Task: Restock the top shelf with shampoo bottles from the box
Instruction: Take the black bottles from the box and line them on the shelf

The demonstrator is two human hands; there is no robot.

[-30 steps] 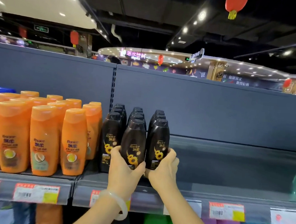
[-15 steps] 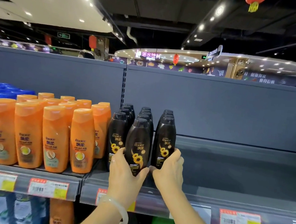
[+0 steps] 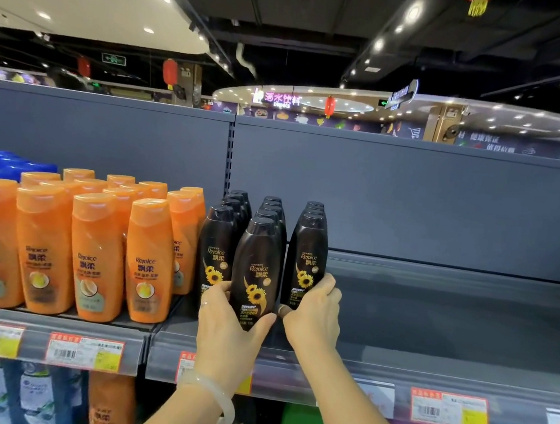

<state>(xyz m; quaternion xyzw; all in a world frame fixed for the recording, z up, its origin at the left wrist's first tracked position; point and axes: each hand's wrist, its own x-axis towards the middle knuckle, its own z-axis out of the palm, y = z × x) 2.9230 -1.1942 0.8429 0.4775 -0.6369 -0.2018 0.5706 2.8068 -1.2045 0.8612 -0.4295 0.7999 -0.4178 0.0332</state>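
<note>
While my left hand point(image 3: 229, 330) wraps its fingers round the front middle bottle point(image 3: 256, 271) on the top shelf point(image 3: 427, 369), my right hand point(image 3: 313, 314) clasps the right bottle point(image 3: 306, 255) beside it.

Orange bottles point(image 3: 96, 255) stand in rows left of centre; blue caps point(image 3: 6, 165) lie behind them. Price tags point(image 3: 85, 352) line the rail. Red lanterns point(image 3: 169, 71) and a neon sign point(image 3: 282, 98) hang beyond.
</note>
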